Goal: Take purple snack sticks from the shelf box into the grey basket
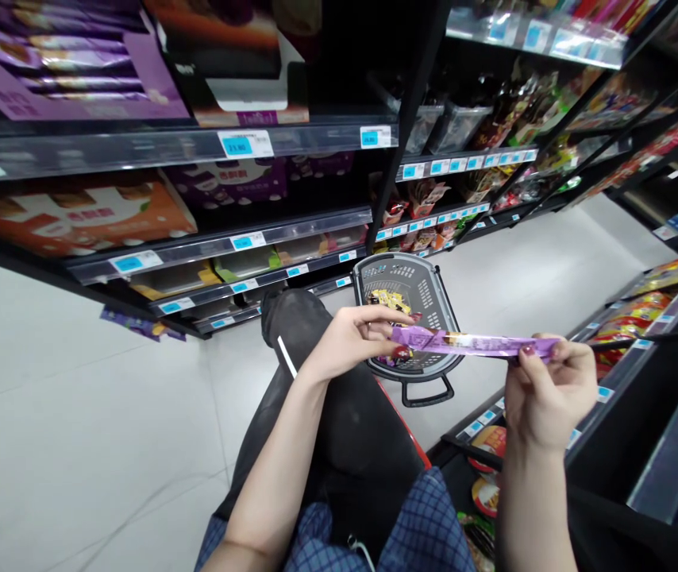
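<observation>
A long, narrow purple snack packet (464,342) is stretched level between my two hands, above my knee and the basket. My left hand (356,338) pinches its left end between thumb and fingers. At the other end, my right hand (547,381) grips the wrapper with thumb and bent fingers. Behind the packet, on the floor, stands a grey shopping basket (444,306) with its black handle folded toward me. Yellow and purple small packets (390,300) lie inside it, partly hidden by my left hand and the packet.
Black shelves with price tags (246,144) run along the left, holding a purple box (160,79) of similar packets and an orange carton (82,213). More shelving with bagged snacks (642,314) stands close on the right. A purple packet (140,324) lies on the floor by the left shelf.
</observation>
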`<state>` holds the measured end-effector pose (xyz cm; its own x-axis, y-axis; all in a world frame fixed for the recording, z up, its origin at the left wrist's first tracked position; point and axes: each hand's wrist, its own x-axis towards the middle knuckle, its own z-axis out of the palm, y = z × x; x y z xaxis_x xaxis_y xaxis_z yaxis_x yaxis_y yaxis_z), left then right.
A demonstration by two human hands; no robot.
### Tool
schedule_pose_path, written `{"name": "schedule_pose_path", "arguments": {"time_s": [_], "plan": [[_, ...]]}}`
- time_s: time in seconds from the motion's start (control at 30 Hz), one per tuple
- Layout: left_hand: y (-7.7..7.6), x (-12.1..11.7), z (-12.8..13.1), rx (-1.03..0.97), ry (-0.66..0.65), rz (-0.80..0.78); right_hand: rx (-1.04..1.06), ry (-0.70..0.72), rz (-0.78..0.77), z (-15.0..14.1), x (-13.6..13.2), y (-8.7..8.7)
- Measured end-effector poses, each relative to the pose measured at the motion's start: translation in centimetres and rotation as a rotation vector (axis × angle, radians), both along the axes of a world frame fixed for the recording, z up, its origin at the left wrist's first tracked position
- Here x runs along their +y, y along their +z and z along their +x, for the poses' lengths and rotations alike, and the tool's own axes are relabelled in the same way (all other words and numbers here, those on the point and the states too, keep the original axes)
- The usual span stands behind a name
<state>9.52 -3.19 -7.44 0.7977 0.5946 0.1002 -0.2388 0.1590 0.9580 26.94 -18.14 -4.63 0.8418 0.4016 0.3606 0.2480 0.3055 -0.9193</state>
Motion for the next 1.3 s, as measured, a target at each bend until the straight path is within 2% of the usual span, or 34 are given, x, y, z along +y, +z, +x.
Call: {"name": "schedule_pose_path", "arguments": {"time_s": [0.1, 0.3, 0.4, 0.57, 0.83, 0.9, 0.97, 1.1, 1.17, 1.23, 1.3], "plan": [[0.5, -0.6, -0.3, -0.080, 0.080, 0.109, 0.090, 0.024, 0.018, 0.2, -0.2, -0.2], [0.8, -0.9, -0.5, -0.052, 0.317, 0.590, 0.183, 0.069, 0.000, 0.4, -0.6, -0.6], [0.6, -0.8, -0.4, -0.009, 0.384, 0.770, 0.216, 0.062, -0.021, 0.5, -0.8, -0.6], [0.3, -0.7, 0.1, 0.056, 0.390, 0.865, 0.268, 0.058, -0.074, 0.4, -0.8, -0.4], [-0.2, -1.2, 0.8, 0.185, 0.611, 0.917, 0.370, 0.045, -0.058, -0.8, 0.0, -0.3], [-0.3, -1.2, 0.9, 0.216, 0.602, 0.859, 0.371, 0.056, -0.036, -1.0, 0.1, -0.5], [-0.3, -1.1, 1.1, 0.224, 0.546, 0.676, 0.345, 0.065, 0.003, -1.3, 0.3, -0.5], [-0.6, -0.5, 1.3, 0.020, 0.260, 0.008, 0.260, 0.082, 0.091, -1.7, 0.5, -0.4], [-0.7, -0.1, 1.2, -0.043, 0.073, -0.236, 0.218, 0.103, 0.100, -1.6, 0.5, -0.5], [-0.8, 0.2, 0.9, 0.016, -0.091, -0.333, 0.167, 0.127, 0.088, -1.5, 0.4, -0.5], [-0.8, 0.5, 0.6, 0.102, -0.195, -0.360, 0.113, 0.147, 0.060, -1.2, 0.2, -0.5]]}}
